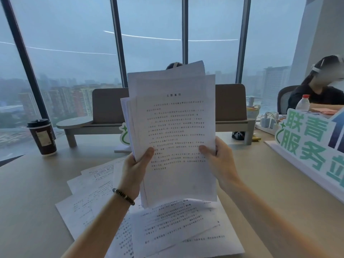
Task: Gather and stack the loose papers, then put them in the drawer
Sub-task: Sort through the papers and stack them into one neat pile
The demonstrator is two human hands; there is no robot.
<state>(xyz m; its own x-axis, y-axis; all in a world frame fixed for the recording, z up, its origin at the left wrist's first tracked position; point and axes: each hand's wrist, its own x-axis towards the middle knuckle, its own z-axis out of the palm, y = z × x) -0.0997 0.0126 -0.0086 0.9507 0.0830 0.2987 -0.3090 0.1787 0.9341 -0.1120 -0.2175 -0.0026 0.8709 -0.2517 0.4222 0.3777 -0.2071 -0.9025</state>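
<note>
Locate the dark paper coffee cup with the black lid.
In the head view the dark paper coffee cup stands upright at the left of the pale wooden desk, near the window.

Far left: I see a lidded coffee cup (42,137) upright on the table (28,192).
Right: green-lettered sign (305,144); plastic bottle (302,103) behind it.

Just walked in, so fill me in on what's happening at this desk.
A person is gathering papers. The left hand and right hand hold an uneven stack upright above the desk. More loose sheets lie scattered on the desk below. No drawer is in view.
</note>
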